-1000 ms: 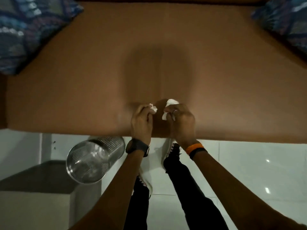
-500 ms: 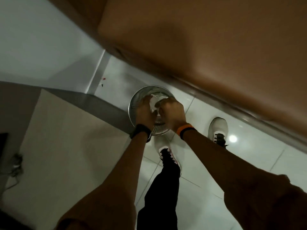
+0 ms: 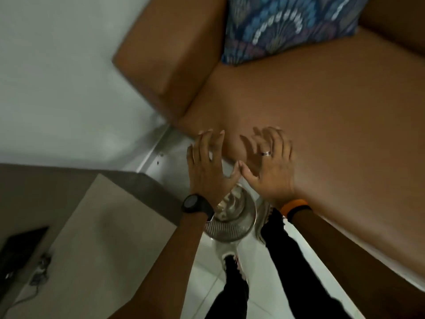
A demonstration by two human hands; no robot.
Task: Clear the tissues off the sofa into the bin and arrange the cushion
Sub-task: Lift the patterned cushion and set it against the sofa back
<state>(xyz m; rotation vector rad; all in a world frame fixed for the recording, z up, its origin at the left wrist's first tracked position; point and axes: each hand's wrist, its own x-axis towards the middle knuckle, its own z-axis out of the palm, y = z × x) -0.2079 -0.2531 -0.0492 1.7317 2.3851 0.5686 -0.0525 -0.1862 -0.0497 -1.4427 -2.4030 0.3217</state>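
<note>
Left hand (image 3: pixel 208 166), right hand (image 3: pixel 268 163) spread empty, bin (image 3: pixel 236 223) half-hidden beneath

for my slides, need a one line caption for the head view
Both hands, left and right, open and empty above the metal bin beside the sofa.

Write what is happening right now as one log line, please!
left hand: open, empty | right hand: open, empty | tissues: in bin | cushion: on sofa, untouched
</note>
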